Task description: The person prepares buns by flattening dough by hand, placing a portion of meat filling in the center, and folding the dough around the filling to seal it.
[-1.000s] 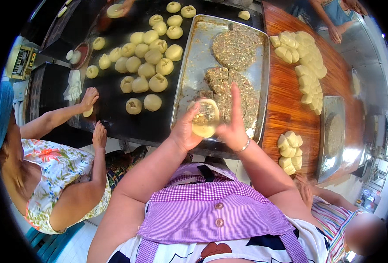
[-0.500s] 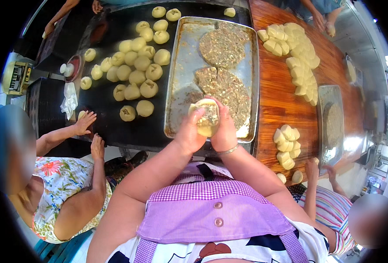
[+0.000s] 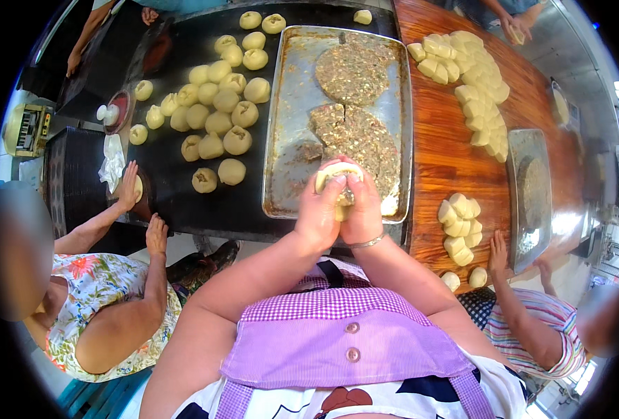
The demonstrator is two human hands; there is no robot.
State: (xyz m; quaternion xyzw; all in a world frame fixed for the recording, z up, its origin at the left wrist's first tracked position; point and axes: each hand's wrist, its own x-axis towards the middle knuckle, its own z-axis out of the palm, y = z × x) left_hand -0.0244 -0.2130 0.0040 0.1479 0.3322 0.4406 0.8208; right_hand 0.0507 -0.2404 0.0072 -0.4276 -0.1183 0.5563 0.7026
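Cupped between my two hands is a round of dough with filling (image 3: 340, 170), its pale rim standing up around the chopped filling. My left hand (image 3: 318, 215) closes round one side and my right hand (image 3: 362, 213) round the other, both thumbs pressed in at the middle. Both hands are over the near end of a metal tray (image 3: 288, 105). On that tray lie two flat mounds of filling, a far one (image 3: 353, 73) and a nearer one (image 3: 358, 136), speckled brown and green. The dough's underside is hidden by my palms.
Several filled dough balls (image 3: 219, 124) sit on the black surface at left. Cut dough pieces (image 3: 477, 91) and a smaller dough group (image 3: 461, 223) lie on the wooden table. Co-workers' hands (image 3: 129, 187) work at left, right and far side. Another filling tray (image 3: 531, 234) stands at right.
My thumbs have moved together into the dough, and its edge now curls up more around the filling. The left co-worker's hand has shifted farther away onto a dough piece.
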